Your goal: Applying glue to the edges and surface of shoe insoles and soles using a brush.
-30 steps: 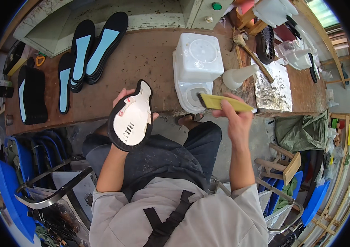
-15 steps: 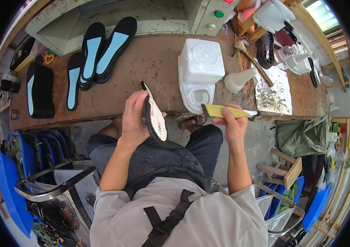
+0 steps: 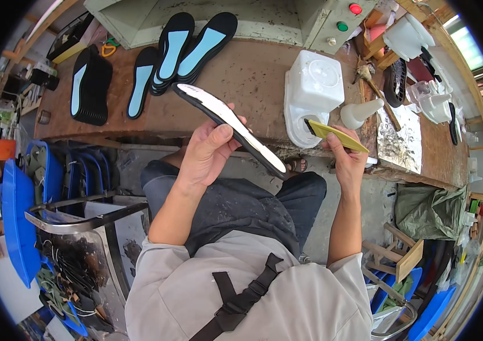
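Note:
My left hand [image 3: 207, 152] grips a black-edged shoe insole [image 3: 240, 129] with a white upper face, its thumb pressed on that face. The insole slants in front of me, off the bench, its face turned partly up. In my right hand [image 3: 349, 162] is a flat yellow-handled brush [image 3: 341, 138] with short dark bristles. The bristle end sits over the round opening of a white plastic glue pot [image 3: 315, 88]; whether it touches the contents I cannot tell. Black insoles with light-blue panels [image 3: 204, 48] lie overlapped at the back of the bench.
The brown workbench [image 3: 247, 71] bears more insoles [image 3: 92, 85] in a row at left. A white cone-shaped bottle [image 3: 362, 112], a hammer [image 3: 386, 105] and a stained white sheet [image 3: 403, 145] are at right. Metal-framed stands [image 3: 76, 227] and a wooden stool [image 3: 403, 258] flank my seat.
My left hand has turned the insole so its white face shows more. My right hand has swung the brush so its bristle end is at the pot's opening. The view has shifted left.

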The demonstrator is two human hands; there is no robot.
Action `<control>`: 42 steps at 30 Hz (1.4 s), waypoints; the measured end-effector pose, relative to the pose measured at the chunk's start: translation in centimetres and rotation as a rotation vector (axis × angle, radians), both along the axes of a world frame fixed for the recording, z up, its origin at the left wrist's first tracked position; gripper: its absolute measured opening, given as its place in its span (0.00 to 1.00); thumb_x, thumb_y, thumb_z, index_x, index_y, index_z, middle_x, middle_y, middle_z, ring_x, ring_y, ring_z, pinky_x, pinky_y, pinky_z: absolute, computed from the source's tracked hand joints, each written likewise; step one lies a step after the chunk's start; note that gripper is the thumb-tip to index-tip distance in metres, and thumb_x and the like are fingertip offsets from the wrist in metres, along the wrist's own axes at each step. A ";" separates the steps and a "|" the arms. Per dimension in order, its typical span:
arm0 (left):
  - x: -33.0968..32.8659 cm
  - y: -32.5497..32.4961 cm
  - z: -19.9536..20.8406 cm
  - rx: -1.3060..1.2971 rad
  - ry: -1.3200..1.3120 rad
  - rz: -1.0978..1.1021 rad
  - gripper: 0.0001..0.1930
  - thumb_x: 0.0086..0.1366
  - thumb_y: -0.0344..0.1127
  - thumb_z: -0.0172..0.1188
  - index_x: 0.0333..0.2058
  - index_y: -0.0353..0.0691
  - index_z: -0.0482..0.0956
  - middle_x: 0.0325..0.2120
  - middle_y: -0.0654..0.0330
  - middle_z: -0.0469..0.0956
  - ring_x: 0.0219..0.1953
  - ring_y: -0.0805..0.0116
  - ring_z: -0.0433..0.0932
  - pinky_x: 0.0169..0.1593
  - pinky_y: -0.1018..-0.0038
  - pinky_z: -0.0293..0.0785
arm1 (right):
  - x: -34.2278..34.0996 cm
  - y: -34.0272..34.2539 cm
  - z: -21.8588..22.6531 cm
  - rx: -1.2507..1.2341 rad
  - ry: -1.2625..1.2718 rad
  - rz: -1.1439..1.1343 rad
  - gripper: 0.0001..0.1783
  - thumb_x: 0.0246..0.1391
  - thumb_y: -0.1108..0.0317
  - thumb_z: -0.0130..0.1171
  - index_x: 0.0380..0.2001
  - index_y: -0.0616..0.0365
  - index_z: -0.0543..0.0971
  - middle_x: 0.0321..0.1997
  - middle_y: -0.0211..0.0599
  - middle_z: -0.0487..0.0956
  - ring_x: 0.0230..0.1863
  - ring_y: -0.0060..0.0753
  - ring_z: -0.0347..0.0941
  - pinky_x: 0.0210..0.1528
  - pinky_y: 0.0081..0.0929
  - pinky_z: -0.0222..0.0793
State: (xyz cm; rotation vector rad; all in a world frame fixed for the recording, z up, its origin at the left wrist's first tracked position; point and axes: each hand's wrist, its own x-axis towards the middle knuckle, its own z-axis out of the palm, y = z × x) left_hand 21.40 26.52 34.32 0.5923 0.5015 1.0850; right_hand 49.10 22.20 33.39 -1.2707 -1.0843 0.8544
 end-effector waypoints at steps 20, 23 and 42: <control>-0.8 -2.1 2.2 0.118 0.118 0.093 0.37 0.55 0.47 0.62 0.58 0.31 0.61 0.41 0.52 0.75 0.43 0.68 0.76 0.48 0.76 0.71 | -0.3 -0.2 0.0 -0.059 0.105 -0.070 0.13 0.56 0.72 0.59 0.42 0.68 0.76 0.33 0.37 0.80 0.28 0.23 0.76 0.32 0.17 0.71; -1.4 -1.5 1.4 0.148 0.077 0.007 0.37 0.56 0.51 0.61 0.59 0.36 0.61 0.45 0.52 0.74 0.42 0.64 0.77 0.45 0.68 0.76 | -0.1 -0.1 -0.5 -0.052 0.025 -0.064 0.13 0.55 0.72 0.59 0.42 0.68 0.76 0.33 0.37 0.80 0.28 0.23 0.76 0.32 0.17 0.72; -1.9 0.1 -1.1 -0.019 0.365 0.046 0.38 0.53 0.42 0.66 0.58 0.34 0.59 0.41 0.54 0.74 0.41 0.66 0.75 0.48 0.73 0.72 | 0.6 0.7 2.3 0.070 -0.116 -0.060 0.09 0.51 0.80 0.59 0.37 0.66 0.79 0.33 0.34 0.77 0.30 0.21 0.72 0.33 0.19 0.68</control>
